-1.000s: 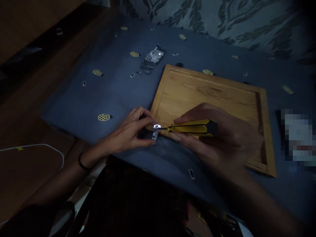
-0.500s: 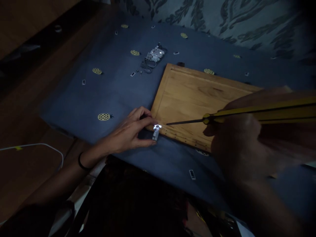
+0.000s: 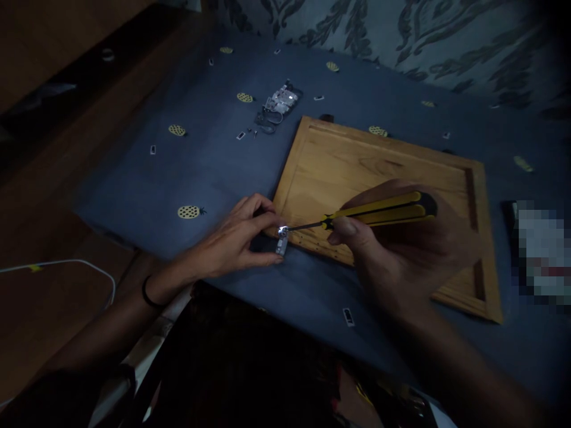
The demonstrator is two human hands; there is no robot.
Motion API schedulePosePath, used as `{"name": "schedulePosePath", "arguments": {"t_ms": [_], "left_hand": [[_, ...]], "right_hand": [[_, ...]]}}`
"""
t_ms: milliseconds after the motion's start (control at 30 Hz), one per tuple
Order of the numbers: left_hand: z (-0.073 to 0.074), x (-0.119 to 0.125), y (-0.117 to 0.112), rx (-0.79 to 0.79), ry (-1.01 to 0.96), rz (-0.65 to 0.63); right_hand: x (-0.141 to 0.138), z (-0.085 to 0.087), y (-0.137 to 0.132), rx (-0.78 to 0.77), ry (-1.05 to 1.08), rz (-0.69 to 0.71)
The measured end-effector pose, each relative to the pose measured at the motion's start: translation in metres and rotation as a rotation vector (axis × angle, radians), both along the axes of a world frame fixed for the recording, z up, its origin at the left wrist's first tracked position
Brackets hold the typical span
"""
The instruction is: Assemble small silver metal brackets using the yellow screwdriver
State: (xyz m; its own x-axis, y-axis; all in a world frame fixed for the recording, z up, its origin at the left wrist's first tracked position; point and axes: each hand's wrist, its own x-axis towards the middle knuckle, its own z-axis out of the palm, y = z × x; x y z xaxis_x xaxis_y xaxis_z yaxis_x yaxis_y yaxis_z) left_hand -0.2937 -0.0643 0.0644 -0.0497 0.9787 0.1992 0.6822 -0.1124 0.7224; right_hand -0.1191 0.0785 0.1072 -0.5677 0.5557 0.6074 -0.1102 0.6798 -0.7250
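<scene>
My left hand (image 3: 234, 241) pinches a small shiny metal hinge (image 3: 281, 245) between thumb and fingers, at the near left corner of a framed wooden panel (image 3: 339, 166). My right hand (image 3: 397, 261) is closed around the handle of a yellow-and-black screwdriver (image 3: 386, 211). The dark shaft points left, and its tip meets the bright upper end of the hinge. Whether the tip sits in a screw is too small to make out. Small dark holes run along the panel's near edge.
A clear bag of metal parts (image 3: 281, 100) lies behind the panel on the blue pineapple-print cloth (image 3: 214, 172), with tiny loose pieces nearby. At the right is a blurred-out object (image 3: 544, 249). A white cable (image 3: 75, 260) hangs at the left.
My right hand has brought the screwdriver left and turned it, so its tip now reaches the hinge. The left hand and hinge have stayed in place.
</scene>
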Motion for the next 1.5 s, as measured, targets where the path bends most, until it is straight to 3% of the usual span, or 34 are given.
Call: {"name": "schedulePosePath", "arguments": {"t_ms": [400,600,767,833,967,1067,1167,1500], "left_hand": [[0.000,0.001,0.001,-0.008,0.021,0.018],[-0.002,0.001,0.000,0.001,0.007,0.021],[-0.001,-0.001,0.000,0.008,-0.008,0.001],[-0.001,-0.001,0.000,0.008,-0.007,-0.006],[-0.001,-0.001,0.000,0.005,-0.002,0.000],[-0.003,-0.001,0.001,0.019,0.005,-0.001],[-0.004,-0.001,0.000,0.049,0.011,-0.005],[-0.002,-0.001,0.000,0.022,0.026,0.002]], "right_hand": [[0.004,0.003,-0.003,0.077,-0.071,0.015],[0.001,0.017,0.001,-0.127,-0.084,0.153],[0.004,0.025,0.016,-0.125,-0.151,0.403],[0.004,0.023,0.017,-0.126,-0.150,0.370],[-0.001,0.009,0.010,-0.019,-0.010,0.102],[-0.005,-0.001,0.006,0.046,0.173,-0.021],[-0.006,-0.002,0.004,0.042,0.204,-0.108],[-0.003,0.002,0.005,0.032,0.109,0.012]]}}
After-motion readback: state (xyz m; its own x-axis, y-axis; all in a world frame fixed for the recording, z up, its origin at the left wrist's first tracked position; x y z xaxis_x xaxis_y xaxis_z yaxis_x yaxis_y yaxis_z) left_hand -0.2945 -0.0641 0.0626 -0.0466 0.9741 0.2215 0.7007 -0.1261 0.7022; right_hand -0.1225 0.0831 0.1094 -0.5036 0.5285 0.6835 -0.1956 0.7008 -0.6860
